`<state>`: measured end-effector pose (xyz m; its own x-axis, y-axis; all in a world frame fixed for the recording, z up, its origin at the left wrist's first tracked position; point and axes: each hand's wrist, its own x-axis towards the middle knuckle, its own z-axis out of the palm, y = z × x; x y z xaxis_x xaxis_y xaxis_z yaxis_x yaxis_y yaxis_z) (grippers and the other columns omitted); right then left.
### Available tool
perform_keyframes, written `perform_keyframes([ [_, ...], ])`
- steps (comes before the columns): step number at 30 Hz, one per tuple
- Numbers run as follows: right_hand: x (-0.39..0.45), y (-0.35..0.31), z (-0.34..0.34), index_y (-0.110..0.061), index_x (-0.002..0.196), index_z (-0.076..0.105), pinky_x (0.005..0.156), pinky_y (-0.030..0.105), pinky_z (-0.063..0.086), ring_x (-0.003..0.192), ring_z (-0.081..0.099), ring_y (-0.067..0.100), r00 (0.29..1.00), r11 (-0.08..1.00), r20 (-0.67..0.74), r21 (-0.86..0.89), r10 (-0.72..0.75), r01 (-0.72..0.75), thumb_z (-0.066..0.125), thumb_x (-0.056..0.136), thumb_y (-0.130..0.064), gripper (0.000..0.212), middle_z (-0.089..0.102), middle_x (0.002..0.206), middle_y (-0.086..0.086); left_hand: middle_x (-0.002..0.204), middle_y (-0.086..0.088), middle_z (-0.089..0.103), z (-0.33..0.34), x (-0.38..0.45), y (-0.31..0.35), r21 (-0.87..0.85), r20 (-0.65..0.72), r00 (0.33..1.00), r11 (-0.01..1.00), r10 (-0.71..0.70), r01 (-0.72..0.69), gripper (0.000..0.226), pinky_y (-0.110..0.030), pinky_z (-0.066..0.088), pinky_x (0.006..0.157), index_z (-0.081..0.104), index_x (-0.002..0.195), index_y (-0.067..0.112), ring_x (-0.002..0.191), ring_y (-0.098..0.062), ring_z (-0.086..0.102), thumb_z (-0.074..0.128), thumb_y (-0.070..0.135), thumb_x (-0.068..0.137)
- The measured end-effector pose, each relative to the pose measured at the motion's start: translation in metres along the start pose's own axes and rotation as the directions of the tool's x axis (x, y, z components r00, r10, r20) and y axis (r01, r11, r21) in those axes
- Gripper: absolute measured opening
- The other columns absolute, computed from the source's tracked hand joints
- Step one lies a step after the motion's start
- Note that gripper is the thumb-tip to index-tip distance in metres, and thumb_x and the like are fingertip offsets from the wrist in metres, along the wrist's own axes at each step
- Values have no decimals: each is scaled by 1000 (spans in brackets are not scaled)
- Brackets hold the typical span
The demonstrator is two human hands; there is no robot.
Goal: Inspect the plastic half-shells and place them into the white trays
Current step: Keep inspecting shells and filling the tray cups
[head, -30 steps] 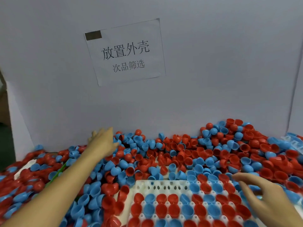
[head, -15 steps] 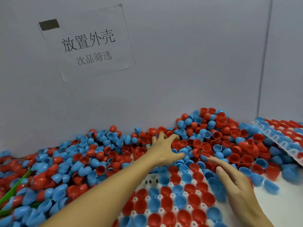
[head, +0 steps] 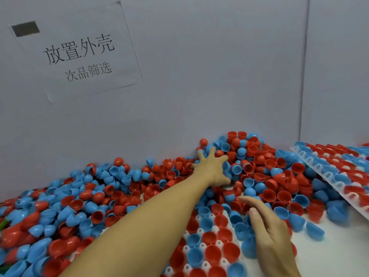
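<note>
A big heap of red and blue plastic half-shells covers the table against the grey back wall. My left hand reaches far out, fingers spread flat on the shells high in the heap near the wall. My right hand lies open, fingers straight, on the right edge of a white tray whose cups hold red and blue shells. My left forearm crosses over the tray's left part and hides it.
A second white tray full of shells lies tilted at the right against the heap. A paper sign with printed characters is stuck to the wall. Bare white table shows at the lower right. Something green pokes out at the far left.
My left hand has swept from the left of the heap across to the right and farther back, with fingers now spread. The view has turned right. My right hand stays flat on the tray.
</note>
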<state>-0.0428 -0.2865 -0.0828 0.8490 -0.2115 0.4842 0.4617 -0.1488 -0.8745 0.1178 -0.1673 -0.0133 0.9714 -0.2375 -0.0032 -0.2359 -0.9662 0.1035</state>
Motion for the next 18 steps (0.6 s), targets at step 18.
perform_keyframes([
  [18,0,8,2,-28,100,72,76,15,43,94,62,-1,1000,997,18,-76,12,-10,46,83,-28,30,72,97,-16,160,-15,-7,11,3,-20,-186,74,932,913,-355,363,99,-65,38,106,15,154,40,143,-53,2,77,53,77],
])
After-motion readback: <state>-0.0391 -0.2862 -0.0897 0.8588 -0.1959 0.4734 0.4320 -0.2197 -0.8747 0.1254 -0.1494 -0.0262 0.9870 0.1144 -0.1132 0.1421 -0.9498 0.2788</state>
